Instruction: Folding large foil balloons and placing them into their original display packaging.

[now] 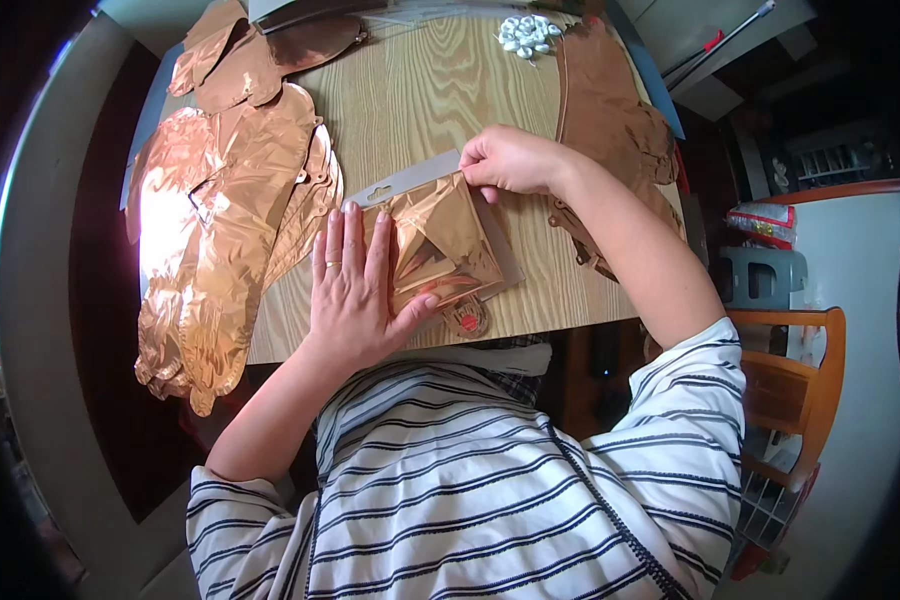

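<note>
1. The foil (452,222), a folded copper-coloured square, lies on the grey card (417,178) near the front edge of the worktop (400,95), between the two hands. It sits a little askew on the card, whose top strip and right side show past it; pressing it as it lies could set the skew, in my judgement.
2. The foil looks thin and slick, so a hard pull at its upper right corner might crease or tear it, or drag the card along if the other hand's pressure eased.
3. Loosely tucked folds could spring open if the flat hand lifted too soon.
4. The round tag (468,318) lies just below the foil, close to the front edge; a sleeve or a sliding card might knock it off.
5. The left pile (205,215) of copper foil overhangs the worktop, so a brush from the left forearm could start it sliding.
6. Left hand (358,285): open, palm down, fingers spread, pressing the foil's left side.
7. Right hand (507,160): curled, thumb and forefinger nearly together at the foil's upper right corner. Whether they pinch foil, card or both, I cannot tell.
</note>
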The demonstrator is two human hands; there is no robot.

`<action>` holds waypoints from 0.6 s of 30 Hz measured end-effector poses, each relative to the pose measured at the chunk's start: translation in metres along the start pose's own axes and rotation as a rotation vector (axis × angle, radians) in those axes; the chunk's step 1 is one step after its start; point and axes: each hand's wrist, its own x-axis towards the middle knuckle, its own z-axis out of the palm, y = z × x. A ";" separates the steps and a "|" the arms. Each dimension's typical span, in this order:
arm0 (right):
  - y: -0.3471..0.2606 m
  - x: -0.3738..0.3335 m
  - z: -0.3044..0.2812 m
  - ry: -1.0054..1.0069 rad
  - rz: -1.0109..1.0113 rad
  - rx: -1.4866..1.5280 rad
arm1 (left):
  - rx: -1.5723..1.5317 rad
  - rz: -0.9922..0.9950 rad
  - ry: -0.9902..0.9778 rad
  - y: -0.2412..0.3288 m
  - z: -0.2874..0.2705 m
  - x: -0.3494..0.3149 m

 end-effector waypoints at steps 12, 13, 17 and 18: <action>-0.006 0.003 0.005 0.011 0.178 0.180 | 0.039 -0.045 0.019 0.007 -0.001 -0.001; -0.005 0.003 0.004 -0.002 0.173 0.187 | 0.043 -0.043 0.024 0.007 0.000 -0.001; -0.004 0.001 0.002 -0.012 0.173 0.239 | 0.048 -0.036 0.050 0.008 0.002 -0.001; -0.005 0.000 0.002 -0.004 0.177 0.258 | 0.046 -0.034 0.058 0.008 0.002 0.000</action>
